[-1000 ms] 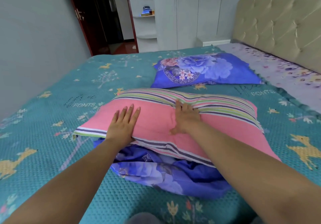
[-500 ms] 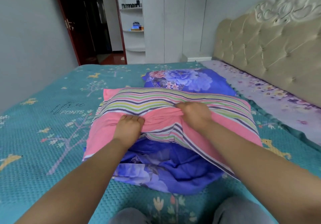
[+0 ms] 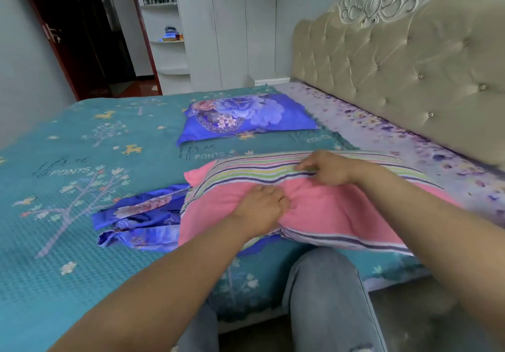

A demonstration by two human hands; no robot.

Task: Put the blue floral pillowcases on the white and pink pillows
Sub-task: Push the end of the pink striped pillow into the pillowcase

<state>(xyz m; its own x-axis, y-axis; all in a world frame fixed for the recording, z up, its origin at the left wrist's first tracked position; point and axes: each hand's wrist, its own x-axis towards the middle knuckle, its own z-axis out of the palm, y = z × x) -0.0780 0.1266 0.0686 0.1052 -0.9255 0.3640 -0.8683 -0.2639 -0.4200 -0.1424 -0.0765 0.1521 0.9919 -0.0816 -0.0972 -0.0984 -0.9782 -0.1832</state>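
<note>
Both our hands bunch the pillow's cloth: left hand [image 3: 262,204] grips the pink middle, right hand [image 3: 325,168] pinches the striped edge. Pillow [image 3: 328,215] lies on the bed [image 3: 82,187]; crumpled pillowcase [image 3: 136,223] at its 9 o'clock, partly beneath. Best find the case's open mouth first, then feed a corner in.

A pink pillow [image 3: 322,215] with a band of coloured stripes along its far side lies flat near the bed's front edge, its cover bunched at the middle. A crumpled blue floral pillowcase [image 3: 142,220] sprawls from beneath its left end. Farther back, toward the headboard end, a second pillow [image 3: 246,116] lies flat, already dressed in blue floral fabric.
</note>
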